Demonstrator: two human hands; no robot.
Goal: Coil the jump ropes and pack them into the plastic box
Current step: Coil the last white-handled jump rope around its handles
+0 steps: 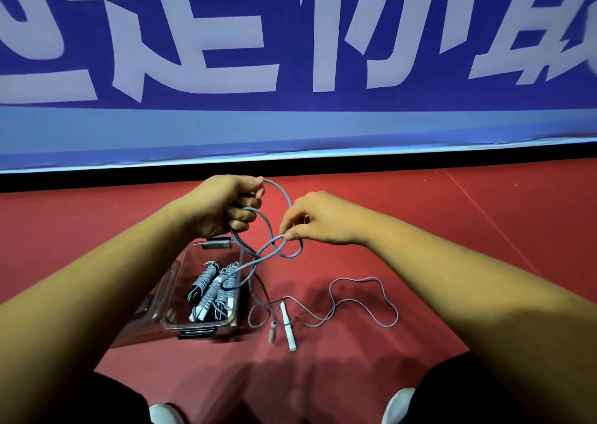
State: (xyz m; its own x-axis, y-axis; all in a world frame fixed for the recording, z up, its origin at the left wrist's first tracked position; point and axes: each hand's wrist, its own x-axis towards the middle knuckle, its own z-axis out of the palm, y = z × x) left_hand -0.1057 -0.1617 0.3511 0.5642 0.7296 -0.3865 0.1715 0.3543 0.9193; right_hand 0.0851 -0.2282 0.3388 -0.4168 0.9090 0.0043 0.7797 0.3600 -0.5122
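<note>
My left hand [231,205] grips several loops of a grey-blue jump rope [274,246] above the clear plastic box [174,314]. My right hand [318,218] pinches a strand of the same rope just to the right. The rope hangs down from my hands to the red floor, where its loose length [365,307] curls about. Two pale handles [286,325] lie on the floor next to the box's right side. Inside the box lie several coiled ropes [211,289], wound tight.
I sit on a red floor [452,230] with my legs in dark trousers either side and white shoe tips [399,406] at the bottom edge. A blue banner with large white characters [290,52] stands straight ahead behind a black strip.
</note>
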